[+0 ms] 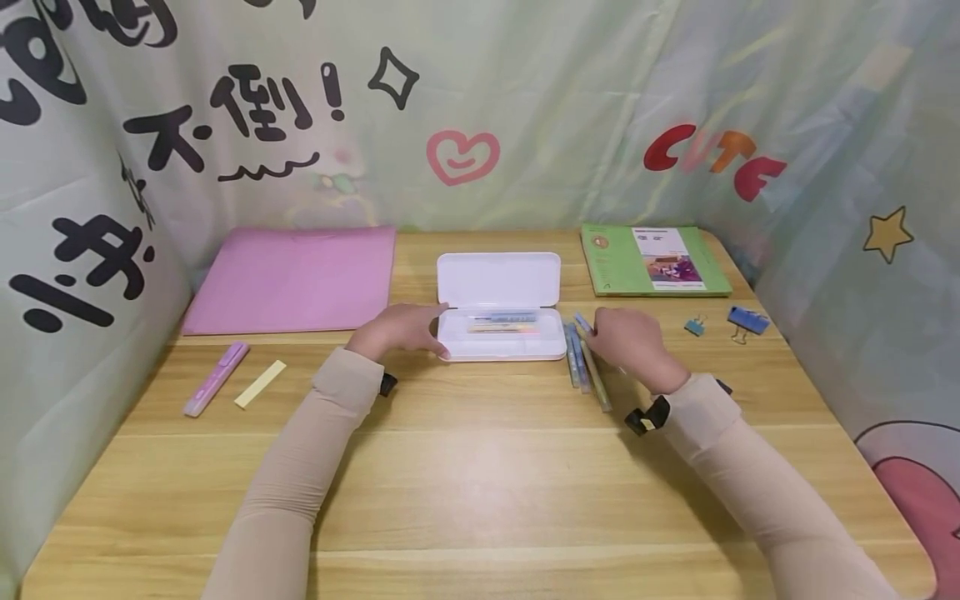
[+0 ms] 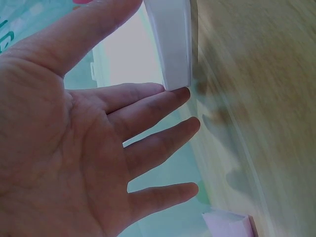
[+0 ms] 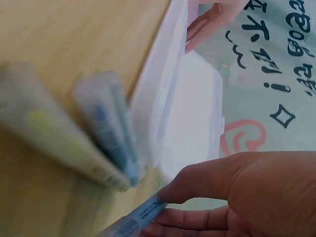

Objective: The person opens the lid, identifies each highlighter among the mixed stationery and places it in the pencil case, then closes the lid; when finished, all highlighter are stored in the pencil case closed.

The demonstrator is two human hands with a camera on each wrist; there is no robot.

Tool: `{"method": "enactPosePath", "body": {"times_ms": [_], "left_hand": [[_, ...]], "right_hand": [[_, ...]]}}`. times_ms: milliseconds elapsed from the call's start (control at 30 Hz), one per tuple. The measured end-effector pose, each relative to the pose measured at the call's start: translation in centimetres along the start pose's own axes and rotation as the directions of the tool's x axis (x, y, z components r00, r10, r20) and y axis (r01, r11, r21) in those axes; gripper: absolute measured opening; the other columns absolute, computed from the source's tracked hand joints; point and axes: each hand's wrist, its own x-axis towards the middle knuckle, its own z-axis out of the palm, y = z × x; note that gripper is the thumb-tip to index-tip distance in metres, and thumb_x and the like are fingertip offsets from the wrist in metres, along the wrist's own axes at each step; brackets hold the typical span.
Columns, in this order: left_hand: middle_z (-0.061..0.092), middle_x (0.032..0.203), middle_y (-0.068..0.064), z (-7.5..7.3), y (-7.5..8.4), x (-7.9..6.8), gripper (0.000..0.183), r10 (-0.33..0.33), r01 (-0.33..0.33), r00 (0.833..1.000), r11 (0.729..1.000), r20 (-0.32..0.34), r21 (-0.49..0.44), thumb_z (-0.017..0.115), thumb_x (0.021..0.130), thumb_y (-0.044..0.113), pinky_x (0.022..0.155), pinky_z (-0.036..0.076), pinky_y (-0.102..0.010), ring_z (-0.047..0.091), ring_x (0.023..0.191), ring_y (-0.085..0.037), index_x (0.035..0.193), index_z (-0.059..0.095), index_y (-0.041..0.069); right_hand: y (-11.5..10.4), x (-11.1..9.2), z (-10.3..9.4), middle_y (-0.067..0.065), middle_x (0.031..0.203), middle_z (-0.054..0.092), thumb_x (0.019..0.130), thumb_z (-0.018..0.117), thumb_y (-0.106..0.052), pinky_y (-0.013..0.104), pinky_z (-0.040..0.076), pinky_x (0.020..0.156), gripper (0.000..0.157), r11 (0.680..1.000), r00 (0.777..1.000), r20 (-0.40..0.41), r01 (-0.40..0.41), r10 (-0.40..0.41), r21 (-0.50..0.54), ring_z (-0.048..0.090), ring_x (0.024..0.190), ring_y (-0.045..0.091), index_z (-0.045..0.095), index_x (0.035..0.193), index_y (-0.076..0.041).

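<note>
An open white pencil case [image 1: 501, 360] stands at the table's middle with its lid raised at the back; several slim pens [image 1: 502, 328] lie inside. At the case's left end, my left hand [image 1: 401, 327] holds it between the thumb and the first fingers, while the other fingers [image 2: 163, 148] stay extended and spread. Just right of the case, my right hand [image 1: 628, 340] pinches a blue pen [image 3: 145, 213] between thumb and fingers. Beside it on the table lie blue pens [image 1: 574, 362] and a yellowish pen [image 1: 597, 382], blurred in the right wrist view.
A pink folder [image 1: 296, 279] lies at the back left, with a pink pen-shaped item [image 1: 216, 380] and a pale yellow strip [image 1: 260, 384] before it. At the back right lie a green book [image 1: 615, 267], a teal binder clip [image 1: 695, 327] and a larger blue one [image 1: 748, 320].
</note>
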Motion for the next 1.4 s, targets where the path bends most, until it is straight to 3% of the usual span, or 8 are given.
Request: {"method": "enactPosePath", "body": {"times_ms": [300, 400, 533, 633, 800, 967, 1100, 1400], "left_hand": [[0.03, 0.137, -0.003, 0.1, 0.0, 0.0, 0.089, -0.011, 0.011, 1.0, 1.0, 0.006, -0.003, 0.065, 0.068, 0.051, 0.092, 0.027, -0.045, 0.033, 0.119, -0.027, 0.139, 0.02, 0.022], [0.03, 0.137, -0.003, 0.1, 0.1, 0.0, 0.089, -0.015, 0.015, 1.0, 1.0, 0.008, -0.005, 0.065, 0.068, 0.051, 0.092, 0.028, -0.045, 0.033, 0.119, -0.027, 0.139, 0.02, 0.022], [0.03, 0.137, -0.003, 0.1, 0.1, 0.0, 0.089, -0.016, 0.016, 1.0, 1.0, 0.012, -0.006, 0.065, 0.068, 0.052, 0.092, 0.028, -0.044, 0.033, 0.119, -0.027, 0.139, 0.02, 0.023], [0.03, 0.137, -0.002, 0.2, 0.2, 0.0, 0.09, -0.014, 0.014, 1.0, 1.0, 0.014, -0.002, 0.065, 0.067, 0.053, 0.091, 0.029, -0.044, 0.035, 0.117, -0.026, 0.139, 0.02, 0.024], [0.031, 0.137, -0.001, 0.2, 0.3, 0.1, 0.09, -0.019, 0.019, 1.0, 1.0, 0.013, 0.001, 0.065, 0.067, 0.053, 0.088, 0.032, -0.042, 0.039, 0.114, -0.025, 0.139, 0.02, 0.024], [0.031, 0.137, -0.003, 0.1, 0.3, 0.0, 0.091, -0.014, 0.014, 1.0, 1.0, 0.011, 0.01, 0.065, 0.067, 0.053, 0.089, 0.032, -0.042, 0.038, 0.114, -0.026, 0.139, 0.019, 0.023], [0.032, 0.136, -0.003, 0.0, 0.2, 0.0, 0.09, -0.008, 0.008, 1.0, 1.0, 0.003, 0.015, 0.065, 0.067, 0.053, 0.091, 0.03, -0.043, 0.036, 0.116, -0.026, 0.139, 0.02, 0.021], [0.032, 0.136, -0.003, -0.1, -0.2, 0.0, 0.091, -0.009, 0.009, 1.0, 1.0, 0.0, 0.018, 0.065, 0.067, 0.054, 0.091, 0.031, -0.043, 0.036, 0.116, -0.026, 0.139, 0.02, 0.021]], "right_hand": [[-3.1, 1.8, -0.9, 0.001, 0.053, 0.047, 0.08, 0.051, -0.023, 0.037, 0.03, 0.038, 0.018, 0.99, 0.975, -0.173, 0.127, -0.137, -0.069, 0.044, 0.048, 0.02, 0.049, 0.065, -0.013], [-4.4, 2.7, -0.4, -0.001, 0.051, 0.044, 0.08, 0.052, -0.021, 0.036, 0.029, 0.037, 0.017, 0.963, 0.936, -0.242, 0.228, -0.257, -0.141, 0.041, 0.045, 0.019, 0.048, 0.065, -0.014], [-6.0, 3.9, 0.7, -0.001, 0.051, 0.042, 0.081, 0.053, -0.02, 0.034, 0.029, 0.034, 0.017, 0.91, 0.857, -0.316, 0.348, -0.407, -0.227, 0.039, 0.042, 0.017, 0.05, 0.066, -0.012], [-7.1, 4.6, 1.3, 0.0, 0.055, 0.044, 0.082, 0.054, -0.019, 0.033, 0.031, 0.035, 0.015, 0.876, 0.827, -0.308, 0.393, -0.47, -0.279, 0.041, 0.044, 0.017, 0.054, 0.069, -0.011], [-8.5, 5.4, 1.9, 0.002, 0.059, 0.047, 0.084, 0.051, -0.017, 0.034, 0.035, 0.036, 0.013, 0.841, 0.822, -0.258, 0.411, -0.509, -0.352, 0.044, 0.048, 0.017, 0.058, 0.075, -0.011], [-9.2, 5.7, 2.1, 0.003, 0.061, 0.048, 0.084, 0.05, -0.014, 0.032, 0.036, 0.035, 0.013, 0.821, 0.786, -0.297, 0.421, -0.543, -0.386, 0.045, 0.049, 0.017, 0.059, 0.075, -0.01], [-9.5, 5.8, 2.4, 0.002, 0.064, 0.049, 0.085, 0.05, -0.015, 0.03, 0.035, 0.035, 0.014, 0.814, 0.772, -0.314, 0.419, -0.552, -0.402, 0.046, 0.051, 0.016, 0.06, 0.077, -0.01], [-9.5, 5.5, 2.1, 0.001, 0.072, 0.053, 0.085, 0.05, -0.015, 0.031, 0.037, 0.037, 0.012, 0.848, 0.802, -0.308, 0.413, -0.512, -0.333, 0.049, 0.056, 0.016, 0.062, 0.083, -0.011]]}}
